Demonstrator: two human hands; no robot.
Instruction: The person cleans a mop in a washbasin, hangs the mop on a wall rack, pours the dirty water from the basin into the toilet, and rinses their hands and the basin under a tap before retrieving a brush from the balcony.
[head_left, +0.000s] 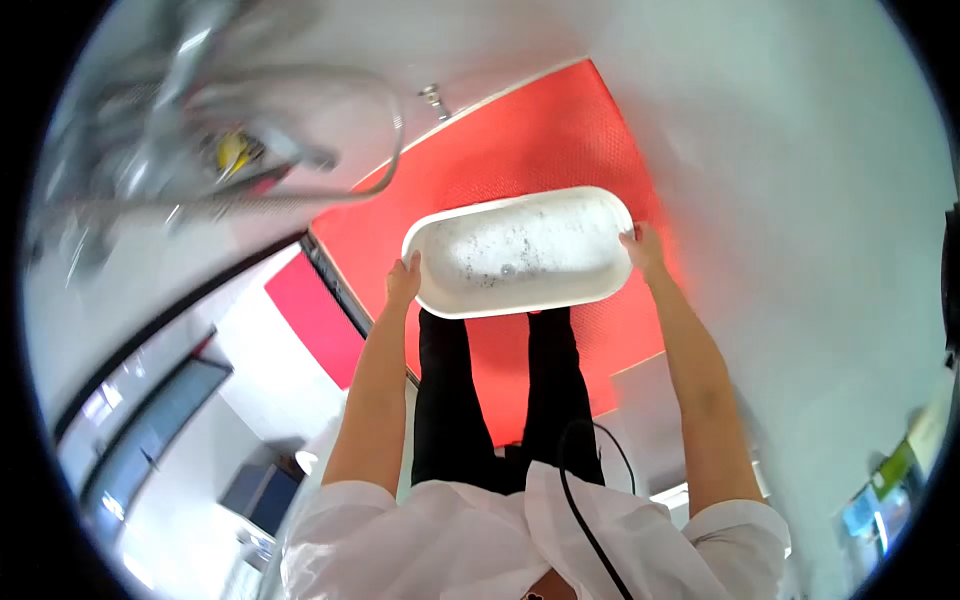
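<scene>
white is the long tub which we hold with two hands, one at each rounded end. it is between our fingers, in front of our legs and above the red mat. the left hand is closed on the rim at its end, with the thumb near the inner side; the right hand grips the other end in the same way. how the fingers lie under the rim, we cannot tell, because the tub hides them.

to carry it well, we should keep both ends at equal height, hold the rim firmly, and turn slowly, so that what is inside does not run to one end. inside, between our two grips, are many dark specks and one small round grey spot on the bottom. if there is also water, we cannot say surely. beyond the left fingers hangs a curved hose, and farther out a yellow thing, too blurred to name.
</scene>
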